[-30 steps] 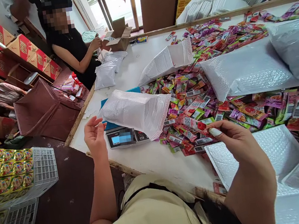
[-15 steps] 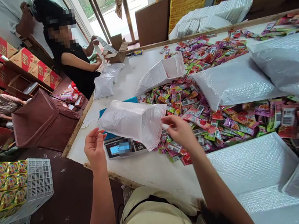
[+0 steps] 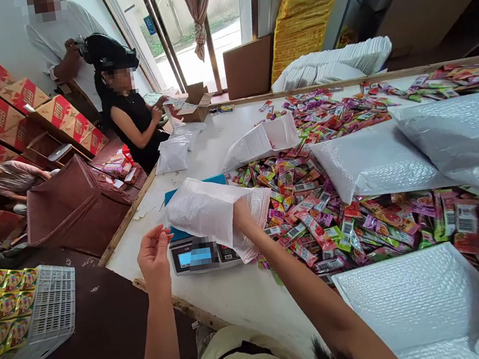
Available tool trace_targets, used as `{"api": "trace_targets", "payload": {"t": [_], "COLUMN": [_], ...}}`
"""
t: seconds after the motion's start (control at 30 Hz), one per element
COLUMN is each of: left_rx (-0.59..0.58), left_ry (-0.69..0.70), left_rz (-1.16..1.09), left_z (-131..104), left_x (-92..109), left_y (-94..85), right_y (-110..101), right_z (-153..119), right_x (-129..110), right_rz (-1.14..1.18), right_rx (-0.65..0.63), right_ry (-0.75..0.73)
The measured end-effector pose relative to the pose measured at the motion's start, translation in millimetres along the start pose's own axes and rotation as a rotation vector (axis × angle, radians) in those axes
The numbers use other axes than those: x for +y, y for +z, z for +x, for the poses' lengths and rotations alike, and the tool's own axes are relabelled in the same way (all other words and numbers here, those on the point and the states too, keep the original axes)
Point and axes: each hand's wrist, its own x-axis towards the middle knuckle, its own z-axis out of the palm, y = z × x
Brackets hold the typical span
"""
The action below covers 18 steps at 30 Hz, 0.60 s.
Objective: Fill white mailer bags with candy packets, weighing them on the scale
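Evidently your right hand (image 3: 241, 214) is inside the white bubble-lined mailer (image 3: 203, 208) on the blue-and-grey digital scale (image 3: 227, 253), its grip hidden; your left hand (image 3: 154, 254), empty and narrowly curled, is just beside; withdrawing calls for clearing the mouth gently.

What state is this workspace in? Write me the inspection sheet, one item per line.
Surface: white table with wooden edging, heavily covered toward the right.
Job's things: open white pouch lying on scale; reading obscured.
Clutter: loose wrapped packets in a wide spread, with bulging pouches lying among them.
Hands: left hand empty, beside the scale; right hand inside the pouch's mouth, grip hidden.
Cables: nothing seen on the table.
Surroundings: stacked cartons and crate at left; other people nearby.
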Motion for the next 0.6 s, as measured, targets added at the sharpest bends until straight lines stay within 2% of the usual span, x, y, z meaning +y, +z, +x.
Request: {"api": "trace_targets", "payload": {"t": [0.23,0.43,0.6], "left_rx": [-0.044,-0.023,-0.062], "left_ry": [-0.028,-0.019,-0.028], "left_rz": [0.003,-0.005,-0.029], "left_z": [-5.2,-6.2,-15.5], "left_x": [3.7,3.4,17.7], "left_y": [-0.6,-2.4,8.8], "right_y": [0.1,-4.4,-6.0], "right_z": [5.3,-1.8,6.1], "right_x": [-3.6,-6.5,-17.9], "right_rz": [0.081,0.141,0.200], "right_rx": [0.043,0.032,0.036], "right_ry": [-0.045,-0.057,-0.062]}}
